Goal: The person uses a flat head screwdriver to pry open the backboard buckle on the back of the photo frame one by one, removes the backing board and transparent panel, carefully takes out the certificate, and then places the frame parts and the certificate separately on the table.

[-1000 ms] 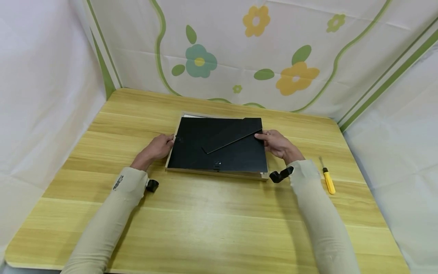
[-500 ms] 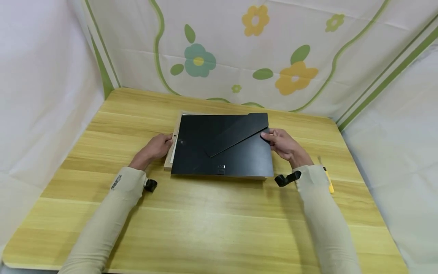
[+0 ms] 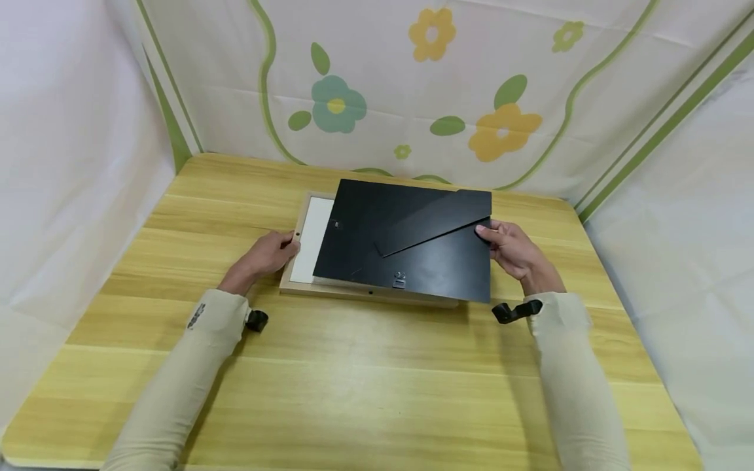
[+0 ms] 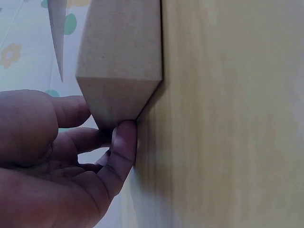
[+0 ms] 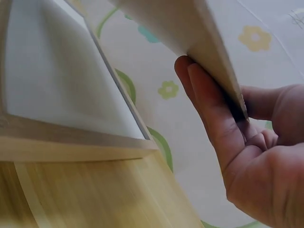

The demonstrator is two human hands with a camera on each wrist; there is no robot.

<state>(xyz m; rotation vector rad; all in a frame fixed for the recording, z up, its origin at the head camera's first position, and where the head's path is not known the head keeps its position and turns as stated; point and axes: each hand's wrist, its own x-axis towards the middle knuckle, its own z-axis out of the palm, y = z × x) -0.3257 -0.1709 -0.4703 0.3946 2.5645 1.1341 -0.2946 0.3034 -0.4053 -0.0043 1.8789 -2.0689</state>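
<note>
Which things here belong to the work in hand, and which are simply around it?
Seems part of the work:
black panel, pinched by the right hand
wooden frame, held by the left hand
white surface inside the frame

Only around it:
wooden table
flowered cloth behind
black wrist devices

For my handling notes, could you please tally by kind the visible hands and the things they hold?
Left hand and right hand: 2
Black board: 1
Wooden frame: 1
Total: 4
</note>
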